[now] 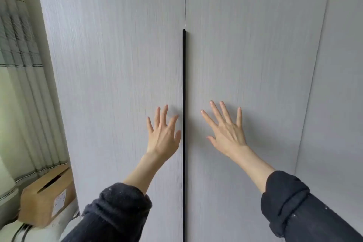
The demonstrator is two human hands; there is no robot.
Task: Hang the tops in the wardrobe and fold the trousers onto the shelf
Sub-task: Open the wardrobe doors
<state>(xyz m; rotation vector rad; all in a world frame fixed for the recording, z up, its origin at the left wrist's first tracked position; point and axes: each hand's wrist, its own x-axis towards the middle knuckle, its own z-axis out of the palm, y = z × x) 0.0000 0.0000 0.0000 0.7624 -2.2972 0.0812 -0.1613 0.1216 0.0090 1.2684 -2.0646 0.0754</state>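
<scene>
Pale curtains point(21, 76) hang at nine o'clock, and below them, near eight o'clock, sits a cardboard box point(48, 195) beside the wardrobe. Filling nearly all we see, the wardrobe shows two closed grey doors, the left door point(110, 65) and the right door point(255, 55), meeting at a dark handle strip point(184, 88) that runs from the centre down to six o'clock.

Our left hand point(163, 135) lies just left of that strip, fingers spread and straight, holding nothing; whether the palm touches the door or is just off it we cannot tell. Our right hand point(225, 129) sits just right of the strip, likewise spread and empty. Dark rolled sleeves cover both forearms at five and seven o'clock.

No tops or trousers are in view, and the shelf is presumably behind the doors, so we judge the step in hand concerns the doors themselves. If we are opening them, we should hook our fingertips into the dark strip on each side and draw both doors outward evenly, stepping back so they swing clear. If closing, a flat, even press near the strip seats them flush.
</scene>
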